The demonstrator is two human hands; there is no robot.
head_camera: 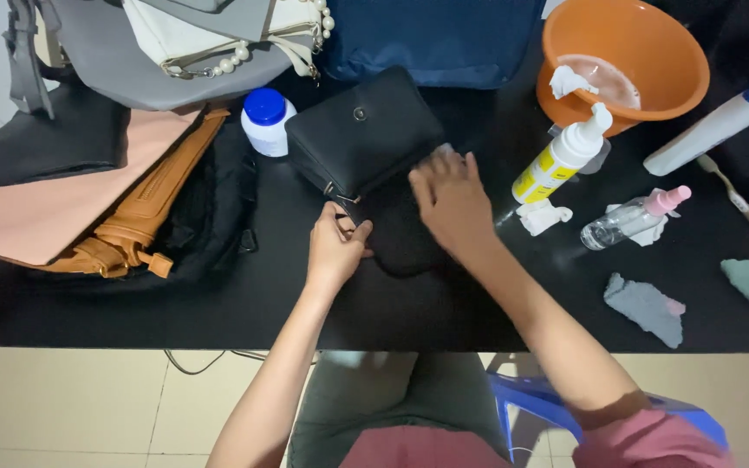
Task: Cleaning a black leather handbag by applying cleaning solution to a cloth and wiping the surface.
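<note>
A small black handbag (364, 130) with a metal snap lies open on the black table (218, 303), its flap folded back. My left hand (336, 246) pinches the bag's near left edge by a metal ring. My right hand (449, 201) presses flat on the bag's lower part, with a bit of pale cloth showing under the fingertips.
Tan bag (136, 212), pink and grey bags lie left; a white jar with blue lid (265, 121) stands behind. An orange basin (624, 61), yellow-white pump bottle (563, 156), clear spray bottle (630, 220), white tube (713, 128), toothbrush and cloth scraps (648, 305) lie right.
</note>
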